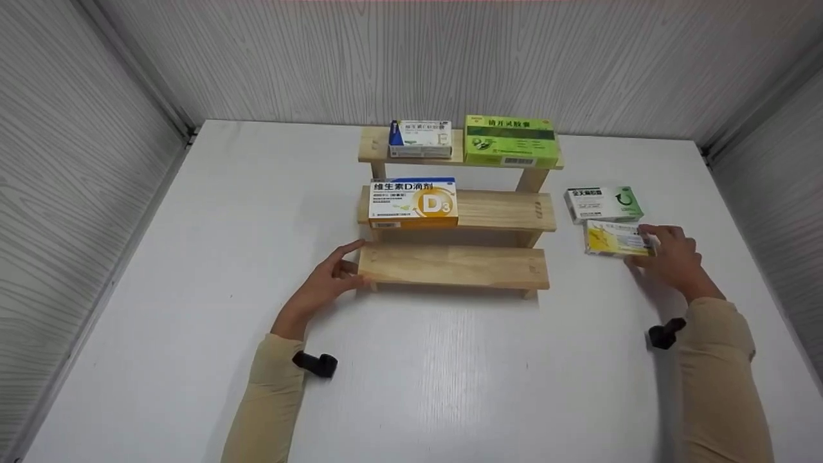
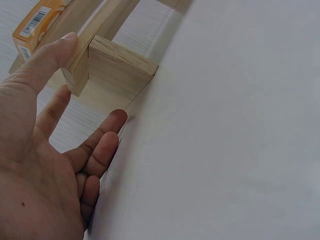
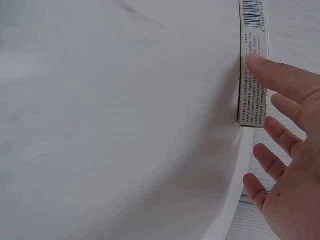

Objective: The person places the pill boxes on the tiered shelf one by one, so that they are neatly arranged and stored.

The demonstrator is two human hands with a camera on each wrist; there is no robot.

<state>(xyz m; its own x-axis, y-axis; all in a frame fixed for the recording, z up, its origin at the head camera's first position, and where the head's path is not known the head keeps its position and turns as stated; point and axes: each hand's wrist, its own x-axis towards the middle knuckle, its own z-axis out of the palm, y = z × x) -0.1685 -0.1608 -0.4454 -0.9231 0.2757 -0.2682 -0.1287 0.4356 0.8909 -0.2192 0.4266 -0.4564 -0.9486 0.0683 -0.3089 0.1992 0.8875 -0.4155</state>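
Note:
A three-step wooden rack (image 1: 450, 265) stands at the middle of the table. My left hand (image 1: 321, 283) holds the left end of its lowest step, thumb at the front corner and index finger at the back one. In the left wrist view the board's end (image 2: 76, 79) lies between that thumb and finger. To the right of the rack, my right hand (image 1: 672, 257) pinches a flat yellow-and-white medicine box (image 1: 611, 238) by its right end. The right wrist view shows the thumb against the box's printed side (image 3: 253, 95). Just behind it lies a green-and-white medicine box (image 1: 601, 204).
On the top step sit a blue-and-white box (image 1: 421, 138) and a larger green box (image 1: 511, 141). An orange-and-white vitamin D box (image 1: 413, 202) is at the left of the middle step. Grey wood-grain walls (image 1: 450, 58) enclose the white table (image 1: 450, 373) at the back and sides.

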